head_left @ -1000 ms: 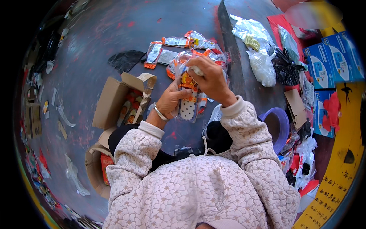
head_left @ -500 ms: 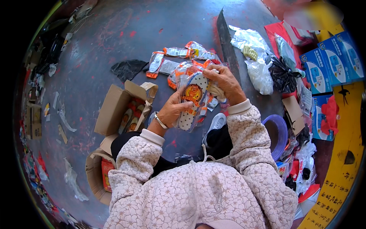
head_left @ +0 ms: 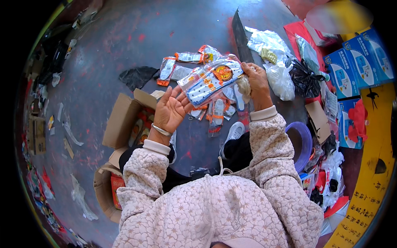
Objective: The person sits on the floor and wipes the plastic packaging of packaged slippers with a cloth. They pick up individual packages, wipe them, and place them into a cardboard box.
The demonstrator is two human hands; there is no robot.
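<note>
A clear plastic bag with a polka-dotted, blue-edged insole [head_left: 204, 88] in it is held up slantwise over the floor. My right hand [head_left: 258, 82] grips its upper right end. A crumpled beige bundle [head_left: 244, 87], its material unclear, hangs in the same hand. My left hand [head_left: 168, 112] is open, palm up, with its fingertips at the lower left end of the bag; whether they touch it is hard to tell. Below and beyond lie several bagged insoles [head_left: 217, 112] with orange labels, partly covered by the held one.
An open cardboard box [head_left: 118, 122] with packaged insoles stands on the left, beside another carton [head_left: 103, 188]. To the right are a purple basin [head_left: 306, 144], white plastic bags [head_left: 281, 78], a black bag [head_left: 304, 80] and blue boxes [head_left: 341, 74]. A dark strip [head_left: 241, 37] lies at the back.
My left hand has let go of the bagged insole and opened, palm up. The bag has swung from near upright to a slant, and my right hand has shifted slightly right with it.
</note>
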